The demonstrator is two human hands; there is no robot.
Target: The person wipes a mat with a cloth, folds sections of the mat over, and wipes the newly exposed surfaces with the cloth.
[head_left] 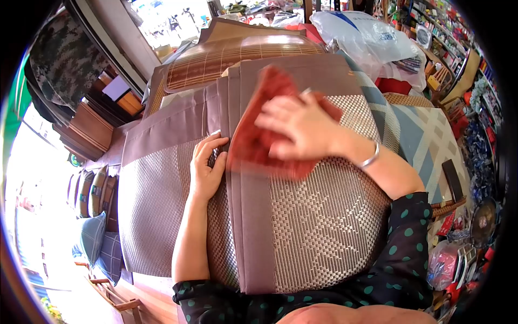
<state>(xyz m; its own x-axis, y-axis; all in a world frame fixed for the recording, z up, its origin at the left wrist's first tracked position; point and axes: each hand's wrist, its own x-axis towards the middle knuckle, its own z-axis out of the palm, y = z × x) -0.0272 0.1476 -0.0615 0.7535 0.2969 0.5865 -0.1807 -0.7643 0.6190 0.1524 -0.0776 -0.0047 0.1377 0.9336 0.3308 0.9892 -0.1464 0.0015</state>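
Right hand [305,127]: spread, pressing a blurred red cloth [278,146] on the folded woven mat [324,216]. Left hand [208,167]: fingers curled at the mat's brown border.

The person is wearing a black top [334,291] scattered with green polka dots, the dots varying in outline, some looking round and others more oval. The same dotted fabric is covering both upper arms: the right sleeve [404,232] is ending around the elbow in a slightly uneven hem, and the left sleeve [199,299] is showing a rumpled, gathered edge. The neckline [345,308] is curving open at the front. A plain, narrow, silver-coloured bangle [371,155] is circling the right wrist. Both the left hand [208,167] and the right hand [305,127] are going gloveless, the right one appearing blurred.
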